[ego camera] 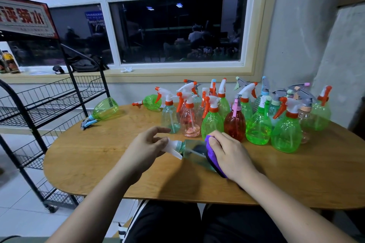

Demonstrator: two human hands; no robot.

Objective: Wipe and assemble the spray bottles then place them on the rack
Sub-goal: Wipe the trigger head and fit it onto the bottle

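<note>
Hands meet at the centre of the frame over an oval wooden table (pixel 98 156). The left hand (pixel 147 147) grasps the white trigger head (pixel 173 146) of a pale teal spray bottle (pixel 194 152), which lies sideways just above the tabletop. The right hand (pixel 230 153) curls over a purple cloth (pixel 209 144) and presses it against the bottle's body. Behind them, at centre right, stands a crowded cluster of assembled spray bottles (pixel 246 116) in green, red, pink and clear. Two green bottles lie on their sides at the table's far left edge, one with a blue head (pixel 104 107), one with an orange nozzle (pixel 151 102). A black wire rack (pixel 49 94) stands at the left of the frame.
</note>
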